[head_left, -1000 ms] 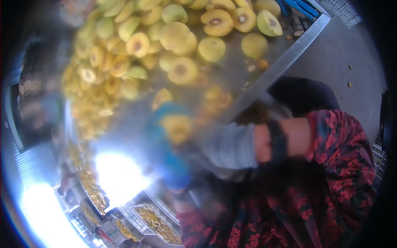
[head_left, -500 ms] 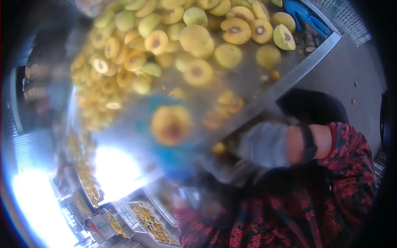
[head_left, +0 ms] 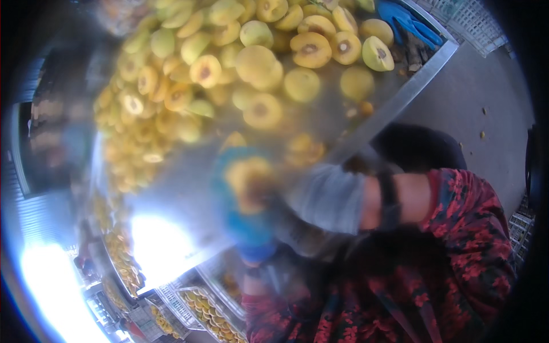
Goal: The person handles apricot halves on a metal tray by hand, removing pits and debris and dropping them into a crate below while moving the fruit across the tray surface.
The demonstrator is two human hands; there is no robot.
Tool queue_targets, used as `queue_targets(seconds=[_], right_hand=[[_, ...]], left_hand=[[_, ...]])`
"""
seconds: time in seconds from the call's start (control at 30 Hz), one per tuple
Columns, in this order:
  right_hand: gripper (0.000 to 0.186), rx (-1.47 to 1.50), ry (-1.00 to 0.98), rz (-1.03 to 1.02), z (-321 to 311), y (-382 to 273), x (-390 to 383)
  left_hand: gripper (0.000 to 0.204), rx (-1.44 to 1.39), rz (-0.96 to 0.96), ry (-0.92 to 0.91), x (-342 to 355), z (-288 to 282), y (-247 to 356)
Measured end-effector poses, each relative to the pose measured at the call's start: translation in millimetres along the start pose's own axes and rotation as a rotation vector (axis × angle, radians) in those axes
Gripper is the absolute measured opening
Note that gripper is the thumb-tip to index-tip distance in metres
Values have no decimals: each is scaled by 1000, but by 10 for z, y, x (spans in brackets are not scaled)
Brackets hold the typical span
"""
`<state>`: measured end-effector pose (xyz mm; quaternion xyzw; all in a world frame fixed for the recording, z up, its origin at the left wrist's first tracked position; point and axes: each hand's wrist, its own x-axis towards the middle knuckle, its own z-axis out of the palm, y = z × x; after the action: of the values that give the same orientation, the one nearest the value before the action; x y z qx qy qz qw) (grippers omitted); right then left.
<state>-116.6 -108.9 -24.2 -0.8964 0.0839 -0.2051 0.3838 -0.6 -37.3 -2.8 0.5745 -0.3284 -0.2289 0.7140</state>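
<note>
My left hand (head_left: 239, 220), in a blue-green glove, is closed around a halved yellow peach (head_left: 245, 176), its cut face turned up with a brown centre. Against the right side of that half is my right hand (head_left: 327, 197), in a grey glove. Its fingers are smeared by motion and partly hidden, so I cannot make out whether it holds anything. Beyond both hands, a heap of halved yellow peaches (head_left: 254, 63) covers the metal table (head_left: 394, 106). Many show brown pits or pit hollows.
A blue glove (head_left: 407, 24) lies at the table's far right corner beside dark scraps. Crates of peach halves (head_left: 209, 311) stand at lower left. A pale crate (head_left: 466, 26) is at the upper right. Bits of fruit lie on the grey floor (head_left: 457, 114).
My right hand has moved left, up to the peach half in my left hand. The peach half is now tilted and partly covered. The whole view has shifted slightly.
</note>
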Motion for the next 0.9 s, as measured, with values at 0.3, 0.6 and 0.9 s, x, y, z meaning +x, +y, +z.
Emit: queue_targets(seconds=[0.3, 0.6, 0.9], right_hand=[[24, 130, -210, 82, -35, 27, 95], [22, 97, -345, 151, -330, -243, -102], [23, -81, -315, 137, -533, -434, -230]], left_hand=[[44, 63, -16, -82, -60, -76, 108], [41, 24, 38, -174, -204, -62, 215], [35, -88, -157, -178, -389, -34, 332]])
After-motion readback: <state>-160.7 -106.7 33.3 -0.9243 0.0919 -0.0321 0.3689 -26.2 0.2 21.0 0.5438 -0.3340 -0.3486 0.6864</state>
